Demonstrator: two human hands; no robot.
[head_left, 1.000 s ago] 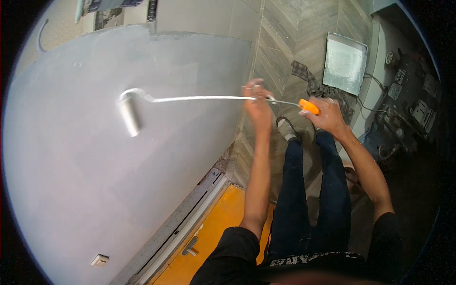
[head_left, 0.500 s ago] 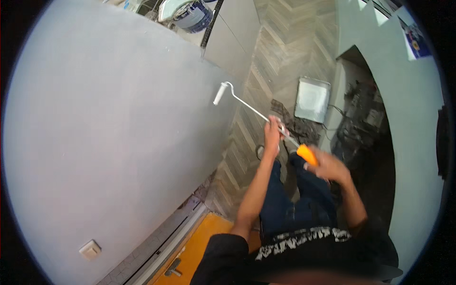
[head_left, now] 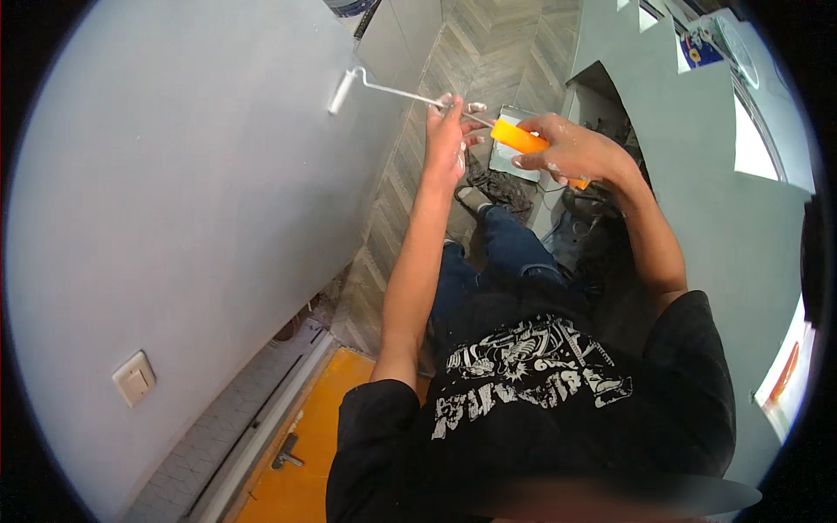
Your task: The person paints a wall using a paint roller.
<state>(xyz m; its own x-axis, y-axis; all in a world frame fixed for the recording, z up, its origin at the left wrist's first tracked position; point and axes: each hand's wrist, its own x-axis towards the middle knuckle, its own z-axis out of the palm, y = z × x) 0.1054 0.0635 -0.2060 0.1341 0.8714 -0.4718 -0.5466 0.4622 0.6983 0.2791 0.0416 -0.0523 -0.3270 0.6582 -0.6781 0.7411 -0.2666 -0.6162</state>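
A small paint roller (head_left: pixel 343 91) with a white sleeve is up against or close beside the pale grey wall (head_left: pixel 200 192); contact cannot be made out. Its thin metal rod runs back to an orange handle (head_left: pixel 516 138). My right hand (head_left: pixel 582 150) is closed around that handle. Farther along the rod, my left hand (head_left: pixel 446 144) steadies it between thumb and fingers, some of the fingers loosely stretched. White paint smears show on both hands. Below them on the floor, a paint tray (head_left: pixel 513 174) with white paint is partly covered by the right hand and handle.
A light switch (head_left: pixel 134 379) sits low on the left wall, near an orange door (head_left: pixel 305 427) with a metal handle. Dark crumpled cloth (head_left: pixel 504 193) lies beside the tray. Dark plastic (head_left: pixel 577 228) fills a recess on the right. A bucket (head_left: pixel 349 7) shows at the top edge.
Both hands have risen with the roller, and its sleeve has moved up and left along the wall. My view has shifted, so the bucket is nearly out of sight.
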